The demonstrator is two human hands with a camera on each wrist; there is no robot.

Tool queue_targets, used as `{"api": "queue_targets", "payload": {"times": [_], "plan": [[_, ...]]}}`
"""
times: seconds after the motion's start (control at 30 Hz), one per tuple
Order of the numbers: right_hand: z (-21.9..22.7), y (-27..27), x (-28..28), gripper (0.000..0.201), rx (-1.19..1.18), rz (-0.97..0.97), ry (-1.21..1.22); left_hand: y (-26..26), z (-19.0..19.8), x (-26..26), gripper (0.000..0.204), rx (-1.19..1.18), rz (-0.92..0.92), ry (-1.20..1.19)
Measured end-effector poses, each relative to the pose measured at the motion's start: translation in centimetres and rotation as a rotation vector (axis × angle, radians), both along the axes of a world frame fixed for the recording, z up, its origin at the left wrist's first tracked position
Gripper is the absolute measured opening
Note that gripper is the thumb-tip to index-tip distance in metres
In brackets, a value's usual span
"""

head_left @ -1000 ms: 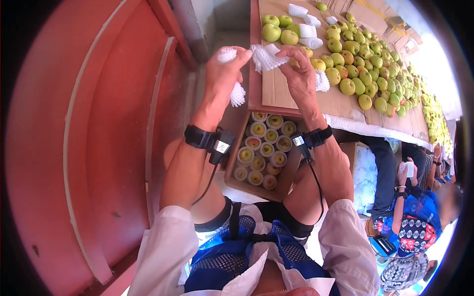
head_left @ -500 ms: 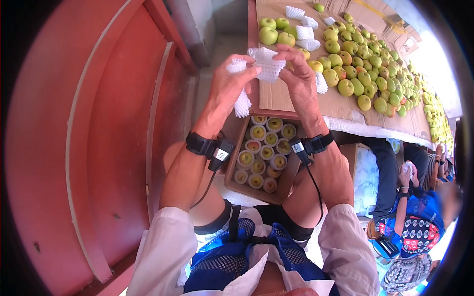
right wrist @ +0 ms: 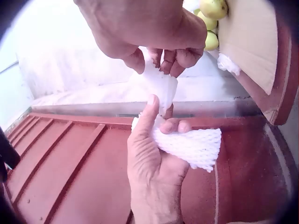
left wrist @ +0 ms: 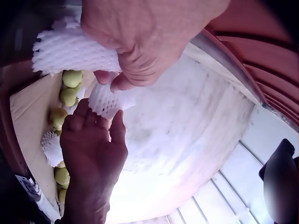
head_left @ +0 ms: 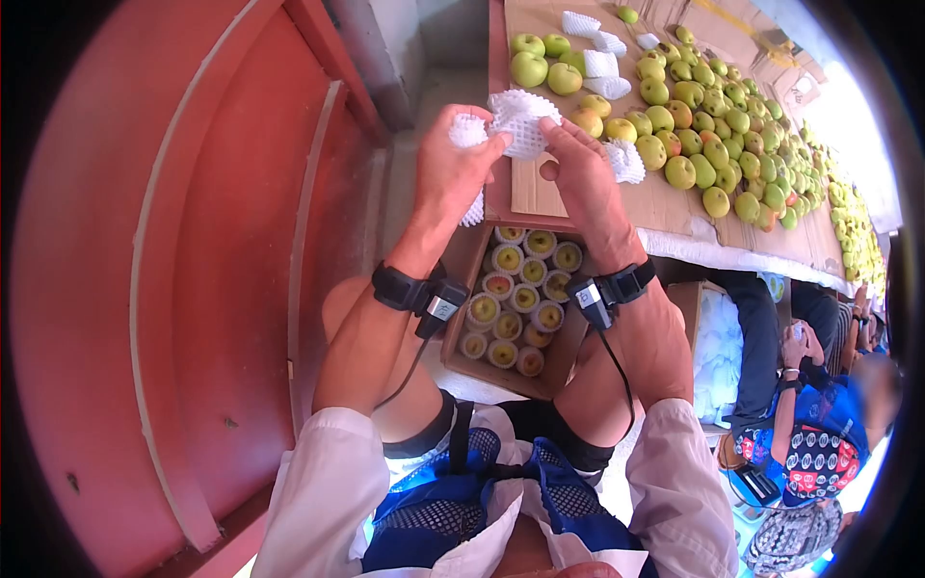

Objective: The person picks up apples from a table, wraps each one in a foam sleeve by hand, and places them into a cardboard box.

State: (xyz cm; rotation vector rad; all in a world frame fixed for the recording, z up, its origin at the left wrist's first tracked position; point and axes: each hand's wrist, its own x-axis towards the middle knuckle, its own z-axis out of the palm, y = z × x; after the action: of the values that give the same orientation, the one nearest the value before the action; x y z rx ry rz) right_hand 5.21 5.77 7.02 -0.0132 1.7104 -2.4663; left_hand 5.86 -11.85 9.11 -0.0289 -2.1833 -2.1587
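A white foam net sleeve (head_left: 523,123) is stretched between both hands above the table's near left corner. My left hand (head_left: 451,166) pinches its left side between thumb and finger. The same hand's curled fingers grip a second foam net sleeve (right wrist: 191,147) against the palm, its end sticking out. My right hand (head_left: 585,173) holds the right side, thumb on the near face and fingers behind. In the left wrist view, the right hand's fingertips (left wrist: 118,115) are at the sleeve's edge.
Below the hands, a cardboard box (head_left: 501,379) holds apples in foam nets. Many green-yellow apples (head_left: 713,144) cover the cardboard-topped table (head_left: 540,197), with loose foam nets (head_left: 600,65) near its far left. A red door (head_left: 222,241) stands left; another person (head_left: 819,414) sits right.
The crumpled sleeve between the hands was spread wider and now looks rounder. My right thumb has shifted onto its near face, while the left hand keeps the second sleeve.
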Motion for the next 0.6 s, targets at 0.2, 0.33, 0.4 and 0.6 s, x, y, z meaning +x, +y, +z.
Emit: {"api": "queue_targets", "payload": {"times": [0.2, 0.33, 0.4, 0.6], "plan": [[0.7, 0.1, 0.1, 0.014, -0.263, -0.004, -0.068, -0.2, 0.0, 0.2, 0.032, -0.054, 0.010, 0.079], [0.8, 0.1, 0.0, 0.013, -0.211, -0.038, -0.034, 0.1, 0.8, 0.8, 0.025, 0.033, 0.033, 0.177], [0.5, 0.4, -0.3, 0.014, -0.147, -0.057, -0.015, -0.2, 1.2, 0.7, 0.021, 0.089, 0.059, 0.222], [-0.6, 0.8, -1.2, 0.024, -0.050, -0.027, 0.035, -0.6, 0.9, 0.9, 0.018, 0.029, -0.042, 0.125]]}}
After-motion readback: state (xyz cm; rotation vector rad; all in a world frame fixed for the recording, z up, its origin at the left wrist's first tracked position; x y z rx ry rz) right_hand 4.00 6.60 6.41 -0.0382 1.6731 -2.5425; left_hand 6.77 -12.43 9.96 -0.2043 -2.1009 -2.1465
